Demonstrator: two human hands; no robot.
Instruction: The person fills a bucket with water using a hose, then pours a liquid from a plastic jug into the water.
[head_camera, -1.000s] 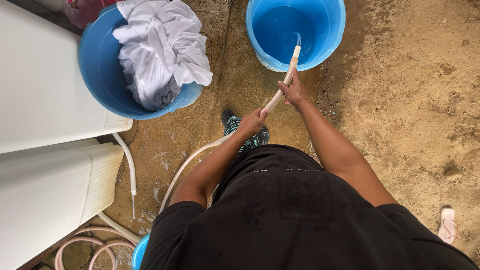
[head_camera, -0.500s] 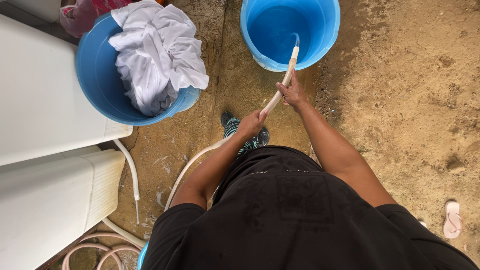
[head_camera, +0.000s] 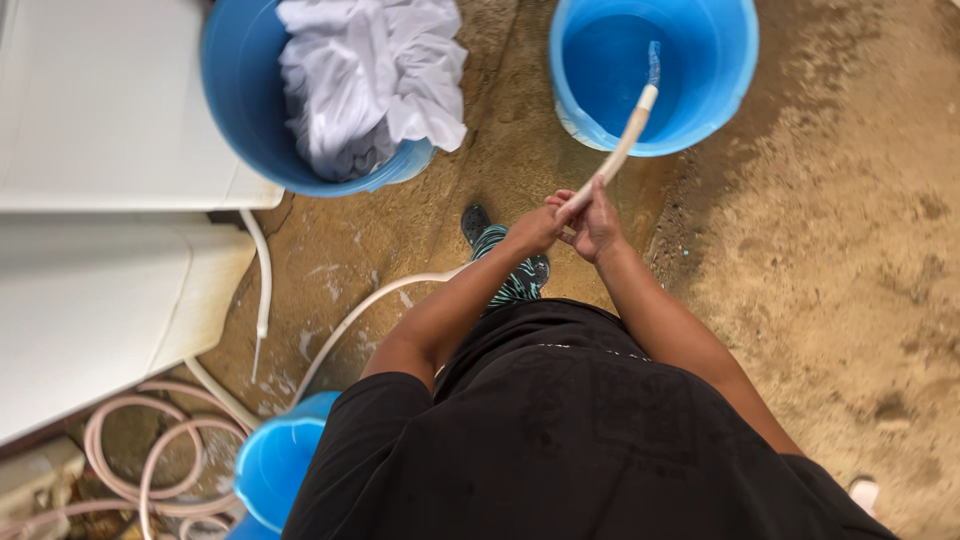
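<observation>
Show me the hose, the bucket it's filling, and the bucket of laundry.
hose (head_camera: 622, 148), head view, shaft near its nozzle end.
water bucket (head_camera: 738, 85), head view, right wall.
laundry bucket (head_camera: 240, 110), head view, left inner wall.

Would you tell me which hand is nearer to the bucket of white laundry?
Left. The left hand grips the hose on the side toward the laundry bucket; the right hand grips it just beyond, farther away.

both buckets' (head_camera: 300, 150) tops cropped, feet hidden

Black short-sleeved shirt (head_camera: 560, 440), patterned teal legwear (head_camera: 508, 275)
</observation>
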